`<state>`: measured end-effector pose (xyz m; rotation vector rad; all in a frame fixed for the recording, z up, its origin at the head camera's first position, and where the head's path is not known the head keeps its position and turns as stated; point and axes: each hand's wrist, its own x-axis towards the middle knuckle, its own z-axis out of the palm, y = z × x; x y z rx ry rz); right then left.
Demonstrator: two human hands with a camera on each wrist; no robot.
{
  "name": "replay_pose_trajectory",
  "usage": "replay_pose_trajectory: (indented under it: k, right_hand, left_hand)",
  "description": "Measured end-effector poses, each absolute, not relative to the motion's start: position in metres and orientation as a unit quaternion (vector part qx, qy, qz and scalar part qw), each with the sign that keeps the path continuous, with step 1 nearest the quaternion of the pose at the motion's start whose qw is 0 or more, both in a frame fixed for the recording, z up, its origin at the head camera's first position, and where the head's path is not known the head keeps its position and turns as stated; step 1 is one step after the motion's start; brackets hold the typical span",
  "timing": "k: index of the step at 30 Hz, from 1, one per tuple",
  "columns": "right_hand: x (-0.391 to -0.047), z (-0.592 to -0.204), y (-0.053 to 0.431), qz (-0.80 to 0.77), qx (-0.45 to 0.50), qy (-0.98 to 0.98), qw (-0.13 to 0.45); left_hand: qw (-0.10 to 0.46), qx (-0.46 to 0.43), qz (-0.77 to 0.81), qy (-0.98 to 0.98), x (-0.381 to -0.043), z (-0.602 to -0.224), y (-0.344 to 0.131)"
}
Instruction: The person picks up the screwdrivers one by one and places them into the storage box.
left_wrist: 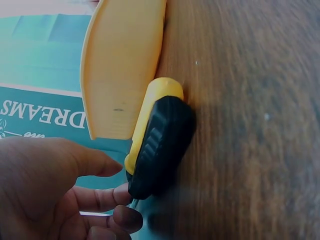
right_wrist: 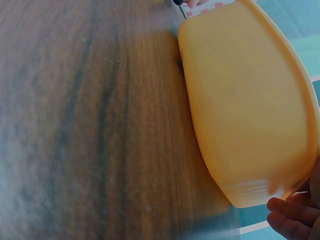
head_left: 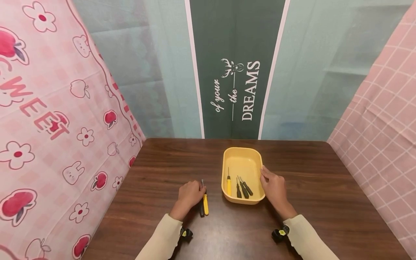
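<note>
Two screwdrivers lie side by side on the table, one with a yellow handle (head_left: 206,205) and one with a black handle (left_wrist: 162,145). My left hand (head_left: 191,194) is over their shafts, with thumb and fingertips pinching at the necks just past the handles. A metal tip shows beyond the fingers. To the right stands a yellow plastic box (head_left: 243,159), which my right hand (head_left: 273,186) grips by its right rim. Inside it lie a yellow-handled screwdriver (head_left: 229,187) and three black-handled screwdrivers (head_left: 243,191). The right wrist view shows fingers (right_wrist: 292,215) at the box's outer wall.
The brown wooden table (head_left: 156,159) runs back to a green and teal curtain (head_left: 232,36) with lettering. Pink printed cloth (head_left: 81,155) hangs at the left, and pink checked cloth (head_left: 383,119) at the right. Each wrist wears a small black camera (head_left: 186,234).
</note>
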<state>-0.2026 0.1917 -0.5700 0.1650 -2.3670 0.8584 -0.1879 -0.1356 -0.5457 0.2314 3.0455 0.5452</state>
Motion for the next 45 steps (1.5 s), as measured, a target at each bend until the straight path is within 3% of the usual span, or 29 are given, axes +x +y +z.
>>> replay_pose_trajectory:
  k: [45]
  right_hand:
    - [-0.203,-0.569,0.191,0.331,0.067,-0.890,0.307]
  left_hand:
    - [0.036,0.045,0.169,0.984,-0.183,-0.548,-0.147]
